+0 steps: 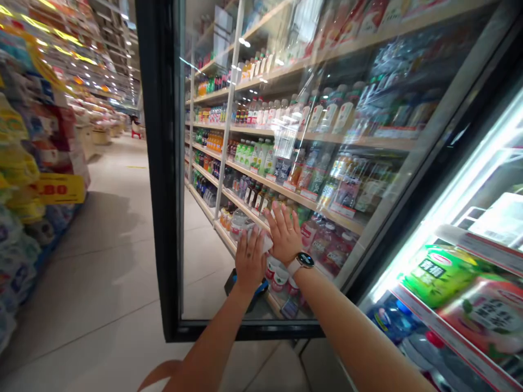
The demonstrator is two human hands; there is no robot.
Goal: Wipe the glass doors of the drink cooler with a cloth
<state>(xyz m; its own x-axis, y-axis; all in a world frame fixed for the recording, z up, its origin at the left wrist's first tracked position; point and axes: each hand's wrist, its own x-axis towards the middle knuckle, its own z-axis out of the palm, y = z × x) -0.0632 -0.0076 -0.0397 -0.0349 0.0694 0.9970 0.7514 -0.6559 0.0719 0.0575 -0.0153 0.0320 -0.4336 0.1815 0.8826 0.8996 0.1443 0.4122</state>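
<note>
My left hand [250, 258] lies on the glass pane [204, 261] of an open fridge door, its fingers together over a white wipe [266, 242]. The wipe is pressed against the glass and mostly hidden under that hand; whether it is paper or cloth I cannot tell. Just to the right and slightly higher, my right hand [285, 234] rests flat on the same glass with its fingers stretched out. It appears to hold nothing, and its lower edge is close to the wipe. A smartwatch [305, 259] sits on my right wrist.
The door's black frame [153, 163] surrounds the glass. Shelves of bottled drinks [261, 158] show in the pane. At right, the lit fridge holds green drink packs [443, 275] and large bottles. Stacked goods with a yellow price sign [61, 189] line the tiled aisle [118, 228].
</note>
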